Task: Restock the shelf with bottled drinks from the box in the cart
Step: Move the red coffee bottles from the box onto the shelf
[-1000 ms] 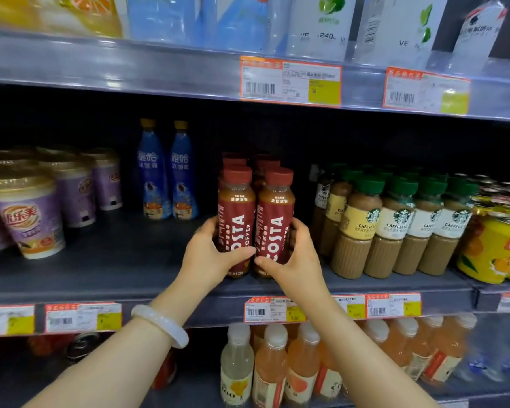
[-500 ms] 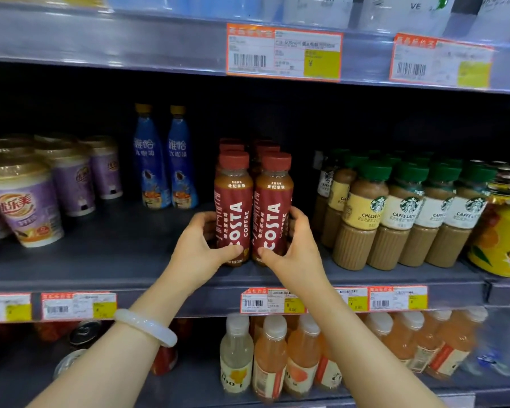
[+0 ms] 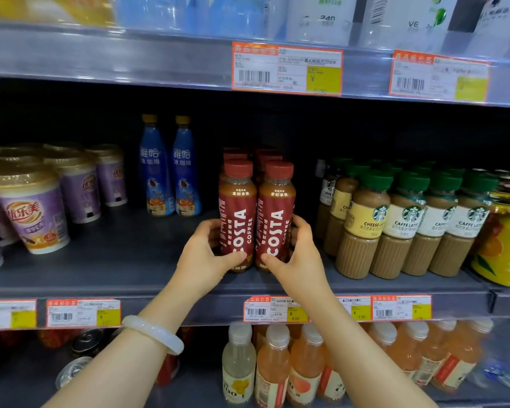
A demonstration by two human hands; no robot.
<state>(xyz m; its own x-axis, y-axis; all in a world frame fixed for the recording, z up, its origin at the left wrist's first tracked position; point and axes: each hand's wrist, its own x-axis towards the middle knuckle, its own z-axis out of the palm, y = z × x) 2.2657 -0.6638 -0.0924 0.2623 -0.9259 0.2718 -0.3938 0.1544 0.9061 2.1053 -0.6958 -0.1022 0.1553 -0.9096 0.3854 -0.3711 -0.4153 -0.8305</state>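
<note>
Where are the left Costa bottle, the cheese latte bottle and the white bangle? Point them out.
left Costa bottle (image 3: 238,228), head view, red label.
cheese latte bottle (image 3: 365,222), head view, yellow label.
white bangle (image 3: 153,334), head view, band on wrist.

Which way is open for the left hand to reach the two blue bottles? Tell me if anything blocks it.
Probably yes, but it must first let go: the left hand grips a Costa bottle. The bare shelf between it and the blue bottles leaves the way free.

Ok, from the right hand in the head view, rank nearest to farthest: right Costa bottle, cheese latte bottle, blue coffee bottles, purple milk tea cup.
1. Right Costa bottle, gripped by the right hand.
2. Cheese latte bottle, just right.
3. Blue coffee bottles, back left.
4. Purple milk tea cup, far left.
</note>
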